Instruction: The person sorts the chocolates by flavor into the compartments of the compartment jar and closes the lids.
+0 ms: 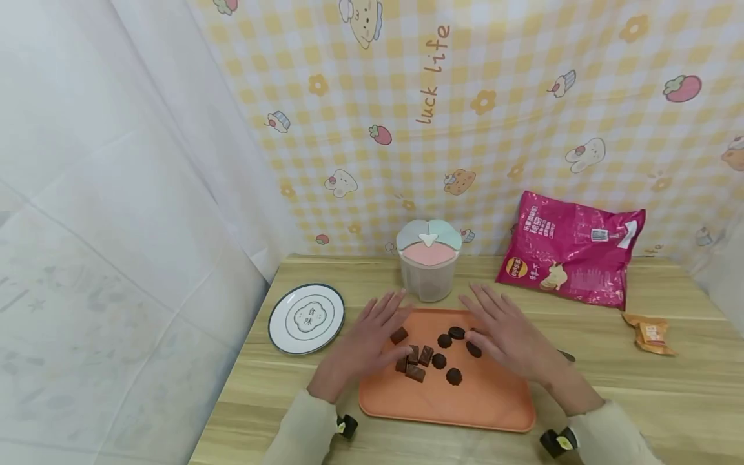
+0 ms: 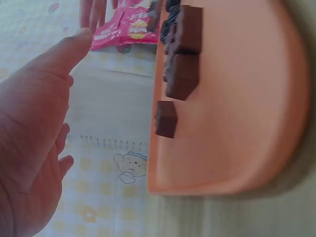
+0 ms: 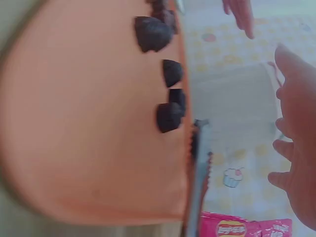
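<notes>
Both hands hover over an orange tray (image 1: 442,408), fingers extended and pointing toward a clear lidded container (image 1: 429,278) behind it. My left hand (image 1: 369,342) is over the tray's left side, near several rectangular brown chocolates (image 1: 415,372). Over the right side is my right hand (image 1: 514,339), its thumb overlapping an oval dark chocolate (image 1: 473,349) in the head view. Several round, ridged dark chocolates (image 1: 454,376) lie between the hands. Neither hand holds anything. Metal tongs (image 3: 198,168) show beside the tray in the right wrist view; the right hand mostly hides them from the head camera.
A white plate (image 1: 285,326) with a dark rim lies left of the tray. At the back right a magenta chip bag (image 1: 581,252) leans against the patterned cloth (image 1: 500,142). A small orange packet (image 1: 651,334) rests on the wooden table (image 1: 616,400) at the right.
</notes>
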Available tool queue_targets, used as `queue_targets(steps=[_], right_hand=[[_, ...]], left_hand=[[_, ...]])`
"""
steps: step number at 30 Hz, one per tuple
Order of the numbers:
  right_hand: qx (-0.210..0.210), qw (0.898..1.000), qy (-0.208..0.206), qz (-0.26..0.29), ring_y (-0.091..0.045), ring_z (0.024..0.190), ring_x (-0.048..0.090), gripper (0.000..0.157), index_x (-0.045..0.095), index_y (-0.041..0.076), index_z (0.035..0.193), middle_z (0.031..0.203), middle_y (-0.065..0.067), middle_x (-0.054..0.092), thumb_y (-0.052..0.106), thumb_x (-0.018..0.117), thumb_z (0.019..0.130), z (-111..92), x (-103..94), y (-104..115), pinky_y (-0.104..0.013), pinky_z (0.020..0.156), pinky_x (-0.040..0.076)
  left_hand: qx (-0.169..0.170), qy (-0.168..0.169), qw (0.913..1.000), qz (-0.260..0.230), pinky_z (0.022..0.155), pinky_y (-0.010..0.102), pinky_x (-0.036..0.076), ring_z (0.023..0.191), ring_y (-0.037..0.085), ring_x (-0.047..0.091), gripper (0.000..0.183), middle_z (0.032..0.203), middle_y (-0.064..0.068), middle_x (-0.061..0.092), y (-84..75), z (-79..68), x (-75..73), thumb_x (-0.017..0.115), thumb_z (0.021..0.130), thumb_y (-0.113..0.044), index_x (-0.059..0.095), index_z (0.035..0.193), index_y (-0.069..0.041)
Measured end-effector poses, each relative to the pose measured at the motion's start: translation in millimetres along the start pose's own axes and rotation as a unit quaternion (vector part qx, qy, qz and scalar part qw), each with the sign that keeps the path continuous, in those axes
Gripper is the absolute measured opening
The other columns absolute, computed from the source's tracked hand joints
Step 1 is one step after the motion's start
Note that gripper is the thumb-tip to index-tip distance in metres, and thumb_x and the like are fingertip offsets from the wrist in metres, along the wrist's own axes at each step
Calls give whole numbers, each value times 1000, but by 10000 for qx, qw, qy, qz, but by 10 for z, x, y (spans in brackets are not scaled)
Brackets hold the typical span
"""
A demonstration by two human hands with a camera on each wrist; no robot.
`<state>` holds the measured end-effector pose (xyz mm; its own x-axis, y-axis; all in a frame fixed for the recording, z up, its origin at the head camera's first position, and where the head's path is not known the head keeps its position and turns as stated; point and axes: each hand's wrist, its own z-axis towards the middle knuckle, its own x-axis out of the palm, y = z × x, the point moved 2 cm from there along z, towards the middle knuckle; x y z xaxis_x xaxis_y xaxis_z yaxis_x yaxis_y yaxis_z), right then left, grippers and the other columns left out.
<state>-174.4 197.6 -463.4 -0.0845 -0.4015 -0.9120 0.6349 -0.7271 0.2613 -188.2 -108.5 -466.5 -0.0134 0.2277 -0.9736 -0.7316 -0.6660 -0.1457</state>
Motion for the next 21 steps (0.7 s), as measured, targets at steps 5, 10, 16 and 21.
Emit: queue_targets(steps=[5, 10, 16, 21], right_hand=[[17, 9989, -297, 349, -36, 154, 19, 64, 34, 11, 162, 169, -12, 22, 30, 60, 106, 169, -117, -69, -48, 122, 13], [211, 9948, -414, 905, -35, 153, 21, 63, 34, 16, 162, 169, -6, 22, 26, 60, 106, 387, -149, -144, -60, 116, 25], [260, 9900, -507, 1290, -37, 152, 23, 65, 31, 18, 164, 169, -10, 22, 26, 60, 107, 601, -163, -215, -63, 113, 27], [444, 9876, -526, 1412, -33, 155, 16, 67, 32, 22, 164, 170, -7, 19, 33, 62, 105, 729, -152, -251, -64, 114, 25]], left_hand=[[-45, -370, 9993, -85, 122, 50, 8, 156, 27, -1, 72, 172, 13, 5, 47, 143, -63, 52, 108, -41, 19, 166, -13], [9, -663, 9976, -197, 123, 46, 4, 156, 30, -1, 69, 171, 19, 4, 125, 352, -129, 50, 110, -33, 18, 165, -7], [99, -1228, 9913, -471, 122, 50, 11, 154, 39, 13, 66, 169, 21, 12, 216, 619, -204, 52, 109, -28, 23, 163, -4], [-71, -1323, 9896, -563, 122, 49, 13, 155, 36, 10, 65, 169, 19, 13, 296, 774, -248, 48, 110, -33, 24, 163, -5]])
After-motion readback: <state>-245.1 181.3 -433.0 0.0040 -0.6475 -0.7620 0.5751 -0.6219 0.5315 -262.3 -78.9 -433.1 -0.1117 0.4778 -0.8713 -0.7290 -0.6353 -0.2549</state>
